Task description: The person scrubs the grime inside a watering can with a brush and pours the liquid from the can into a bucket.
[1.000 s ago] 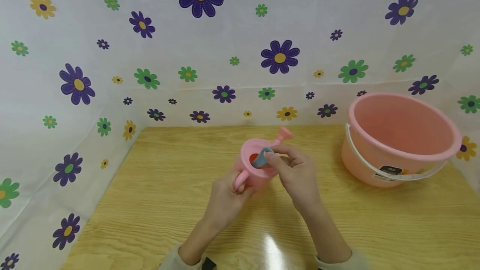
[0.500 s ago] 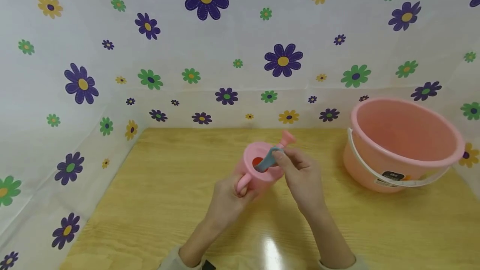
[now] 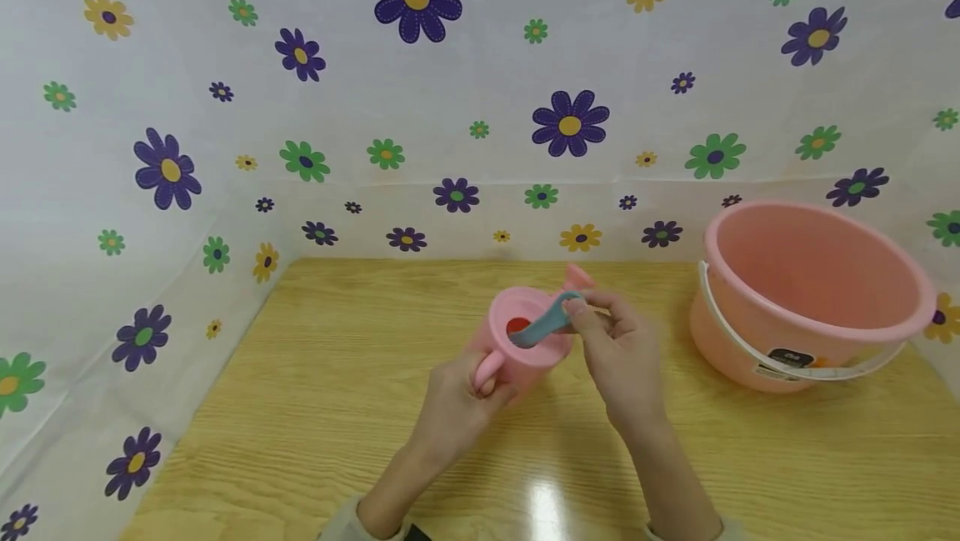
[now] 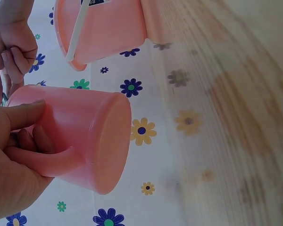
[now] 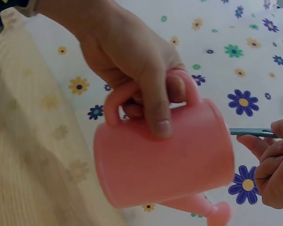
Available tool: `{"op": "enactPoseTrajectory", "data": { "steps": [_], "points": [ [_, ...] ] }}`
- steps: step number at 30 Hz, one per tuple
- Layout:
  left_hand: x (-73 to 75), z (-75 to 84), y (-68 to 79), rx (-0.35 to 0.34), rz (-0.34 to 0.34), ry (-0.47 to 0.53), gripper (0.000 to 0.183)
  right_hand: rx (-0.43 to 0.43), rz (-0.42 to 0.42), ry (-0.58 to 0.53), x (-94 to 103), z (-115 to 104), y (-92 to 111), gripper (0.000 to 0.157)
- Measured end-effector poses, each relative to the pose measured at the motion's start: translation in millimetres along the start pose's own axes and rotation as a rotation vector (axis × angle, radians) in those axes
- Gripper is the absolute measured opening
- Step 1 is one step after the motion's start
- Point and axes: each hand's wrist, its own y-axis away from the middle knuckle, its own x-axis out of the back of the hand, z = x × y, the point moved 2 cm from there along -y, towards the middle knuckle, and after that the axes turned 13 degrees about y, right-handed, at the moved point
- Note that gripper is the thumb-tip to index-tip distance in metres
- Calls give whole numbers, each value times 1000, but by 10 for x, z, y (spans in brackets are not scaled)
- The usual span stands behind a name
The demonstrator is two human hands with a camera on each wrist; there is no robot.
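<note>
A small pink toy watering can [image 3: 536, 364] is held tilted above the table, its mouth towards the head camera. My left hand [image 3: 453, 412] grips its looped handle, the thumb lying along the body in the left wrist view. My right hand [image 3: 622, 366] pinches the upper end of a flat blue handle [image 3: 546, 323] between thumb and fingertips. The handle's lower part goes into the can's mouth, so its far end is hidden. Something red [image 3: 517, 325] shows inside the can. The pink sprinkler spout [image 5: 219, 214] points away from me, partly behind my right hand in the head view.
On the right of the wooden table [image 3: 337, 383] stands a large pink bucket [image 3: 723, 328] with a white carrying handle [image 3: 832, 373] hanging at its front. A white flowered cloth [image 3: 480, 49] covers the back and sides behind the table.
My right hand has moved slightly right, drawing more of the blue handle out of the can's mouth. My left hand keeps its grip on the can. The view has shifted a little.
</note>
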Motion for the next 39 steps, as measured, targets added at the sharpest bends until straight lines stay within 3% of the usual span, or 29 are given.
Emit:
{"op": "enactPoseTrajectory", "data": {
  "steps": [5,13,20,28,36,39],
  "points": [
    [18,-2,4,-21,3,-7,44,13,-95,41,-81,5,43,30],
    [46,12,-12,-75,12,-8,48,-26,-19,-9,74,-27,17,26],
    [24,17,2,-49,9,3,46,-57,-87,28,-72,-2,82,24],
    [52,41,-3,-56,43,-31,47,-48,96,-115,40,1,16,15],
    [36,12,16,-58,36,-27,48,-29,42,-53,-107,5,96,16],
    [38,13,10,-80,37,-58,49,-34,68,-86,-91,13,76,15]
  ]
}}
